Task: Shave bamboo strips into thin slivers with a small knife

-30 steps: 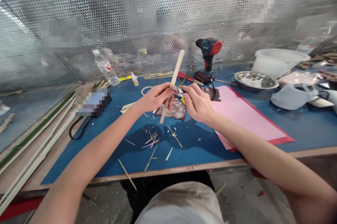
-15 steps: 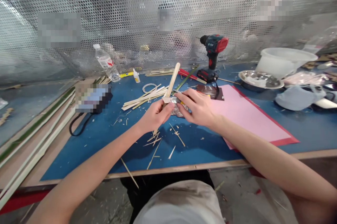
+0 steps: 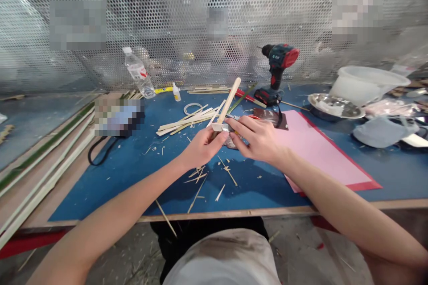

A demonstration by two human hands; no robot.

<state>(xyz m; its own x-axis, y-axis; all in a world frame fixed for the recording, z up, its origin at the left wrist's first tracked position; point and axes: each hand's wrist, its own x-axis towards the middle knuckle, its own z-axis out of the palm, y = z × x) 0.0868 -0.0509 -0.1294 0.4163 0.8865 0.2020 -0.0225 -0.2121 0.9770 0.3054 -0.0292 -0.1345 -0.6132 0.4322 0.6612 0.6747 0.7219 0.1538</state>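
My left hand (image 3: pixel 204 147) is closed round the lower part of a flat pale bamboo strip (image 3: pixel 230 98) with a rounded top end. The strip stands up from my fist, leaning to the right. My right hand (image 3: pixel 259 138) grips what looks like a utility knife (image 3: pixel 228 128), its metal front against the strip close to my left thumb. Most of the knife's handle is hidden under my right fingers. Behind my hands lies a loose bundle of bamboo strips (image 3: pixel 187 121). Thin shavings (image 3: pixel 227 170) are scattered on the blue tabletop below.
A cordless drill (image 3: pixel 279 64) stands at the back, with a metal bowl (image 3: pixel 336 106) and a white plastic tub (image 3: pixel 354 86) to its right. Pink sheets (image 3: pixel 317 153) lie at right. Toward the left are a water bottle (image 3: pixel 138 73), glue bottle (image 3: pixel 176 92) and long bamboo lengths (image 3: pixel 50 155).
The view has shifted slightly, so most things sit a little further right. Both hands keep their grips, and the strip and knife stay close together.
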